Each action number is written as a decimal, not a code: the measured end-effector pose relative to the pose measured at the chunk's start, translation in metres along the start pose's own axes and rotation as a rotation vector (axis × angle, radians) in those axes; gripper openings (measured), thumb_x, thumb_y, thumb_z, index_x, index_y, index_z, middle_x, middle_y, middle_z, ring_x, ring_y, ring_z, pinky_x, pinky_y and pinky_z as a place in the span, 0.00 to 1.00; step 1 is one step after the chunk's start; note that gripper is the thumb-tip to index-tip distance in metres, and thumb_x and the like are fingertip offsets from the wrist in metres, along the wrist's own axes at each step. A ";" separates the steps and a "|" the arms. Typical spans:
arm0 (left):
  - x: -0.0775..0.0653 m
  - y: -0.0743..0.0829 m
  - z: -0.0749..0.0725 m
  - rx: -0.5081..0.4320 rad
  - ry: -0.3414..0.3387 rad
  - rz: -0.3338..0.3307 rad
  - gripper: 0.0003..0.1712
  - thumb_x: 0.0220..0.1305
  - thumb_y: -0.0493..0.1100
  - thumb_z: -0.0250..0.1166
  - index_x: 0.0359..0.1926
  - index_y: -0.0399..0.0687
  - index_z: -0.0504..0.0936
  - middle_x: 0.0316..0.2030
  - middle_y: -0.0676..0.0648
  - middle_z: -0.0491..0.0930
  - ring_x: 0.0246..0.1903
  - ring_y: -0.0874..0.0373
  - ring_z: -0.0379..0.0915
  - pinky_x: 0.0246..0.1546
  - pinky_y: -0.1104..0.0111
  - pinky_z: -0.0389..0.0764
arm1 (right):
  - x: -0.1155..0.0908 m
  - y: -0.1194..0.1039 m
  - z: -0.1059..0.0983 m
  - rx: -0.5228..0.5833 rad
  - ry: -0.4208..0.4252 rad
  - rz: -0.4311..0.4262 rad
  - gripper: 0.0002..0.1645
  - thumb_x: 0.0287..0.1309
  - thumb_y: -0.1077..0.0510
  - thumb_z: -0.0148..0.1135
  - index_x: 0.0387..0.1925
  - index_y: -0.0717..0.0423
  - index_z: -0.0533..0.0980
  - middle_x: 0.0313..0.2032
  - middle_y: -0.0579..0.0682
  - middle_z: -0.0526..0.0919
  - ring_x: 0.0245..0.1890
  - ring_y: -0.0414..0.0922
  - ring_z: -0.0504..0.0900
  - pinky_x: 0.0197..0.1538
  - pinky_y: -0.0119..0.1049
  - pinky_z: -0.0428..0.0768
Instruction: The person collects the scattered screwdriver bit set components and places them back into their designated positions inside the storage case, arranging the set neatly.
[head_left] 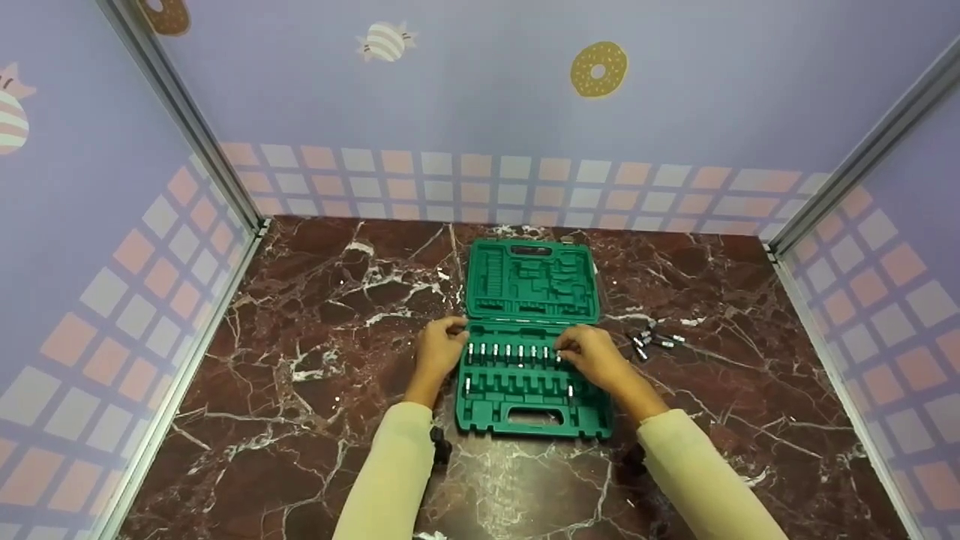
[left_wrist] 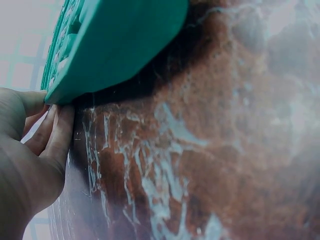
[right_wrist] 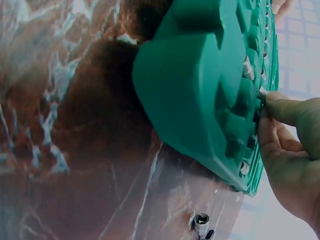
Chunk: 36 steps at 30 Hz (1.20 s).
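A green socket case (head_left: pixel 487 429) lies with its lid (head_left: pixel 495 307) folded back on the marbled surface. A row of small silver sockets (head_left: pixel 520 351) stands in its upper slots. Lower down, one socket (head_left: pixel 468 385) sits at the left and another (head_left: pixel 571 391) at the right. My left hand (head_left: pixel 439 346) holds the case's left edge, thumb at the rim and fingers against the side below, as the left wrist view shows. At the right end of the upper row, my right hand (head_left: pixel 596 358) pinches a socket (right_wrist: pixel 263 92) between thumb and fingers, over its slot.
Several loose sockets and bits (head_left: pixel 643 343) lie in a small pile right of the case. Patterned wall panels (head_left: pixel 525 180) close off the back and both sides. The marbled surface (head_left: pixel 337 300) extends around the case.
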<state>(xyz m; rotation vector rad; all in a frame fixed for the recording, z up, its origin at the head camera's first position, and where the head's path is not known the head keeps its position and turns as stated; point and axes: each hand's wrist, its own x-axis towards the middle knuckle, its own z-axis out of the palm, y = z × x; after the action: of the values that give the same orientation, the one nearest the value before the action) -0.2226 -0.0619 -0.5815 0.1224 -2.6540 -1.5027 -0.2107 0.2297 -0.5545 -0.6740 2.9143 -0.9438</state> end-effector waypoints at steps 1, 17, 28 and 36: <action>0.000 0.000 0.000 0.003 -0.002 -0.002 0.12 0.68 0.37 0.70 0.51 0.46 0.90 0.42 0.45 0.89 0.42 0.49 0.86 0.45 0.55 0.85 | 0.000 0.000 0.001 0.004 0.004 0.005 0.06 0.60 0.68 0.71 0.39 0.59 0.86 0.39 0.57 0.85 0.40 0.54 0.87 0.44 0.50 0.87; -0.001 -0.001 0.000 -0.013 -0.013 -0.015 0.12 0.69 0.38 0.69 0.52 0.46 0.89 0.43 0.45 0.89 0.43 0.50 0.85 0.45 0.55 0.85 | 0.008 -0.004 0.001 0.020 0.009 0.140 0.09 0.58 0.66 0.74 0.41 0.60 0.83 0.40 0.58 0.80 0.41 0.55 0.83 0.46 0.52 0.84; 0.000 -0.002 0.000 -0.009 -0.014 -0.021 0.13 0.69 0.38 0.69 0.53 0.48 0.89 0.43 0.46 0.89 0.43 0.51 0.85 0.45 0.55 0.85 | 0.011 -0.002 0.006 0.023 0.034 0.141 0.08 0.59 0.65 0.73 0.39 0.59 0.81 0.38 0.57 0.80 0.39 0.52 0.80 0.45 0.51 0.82; -0.001 -0.001 -0.001 -0.016 -0.008 -0.004 0.13 0.68 0.37 0.70 0.52 0.46 0.89 0.42 0.45 0.89 0.42 0.50 0.85 0.45 0.54 0.84 | 0.002 0.004 0.010 0.029 0.106 0.066 0.11 0.59 0.64 0.74 0.43 0.59 0.82 0.38 0.56 0.80 0.39 0.53 0.82 0.44 0.50 0.83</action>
<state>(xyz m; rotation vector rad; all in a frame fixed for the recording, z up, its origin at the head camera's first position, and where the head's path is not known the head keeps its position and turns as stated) -0.2214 -0.0628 -0.5821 0.1213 -2.6482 -1.5289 -0.2132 0.2261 -0.5644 -0.5397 2.9861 -1.0429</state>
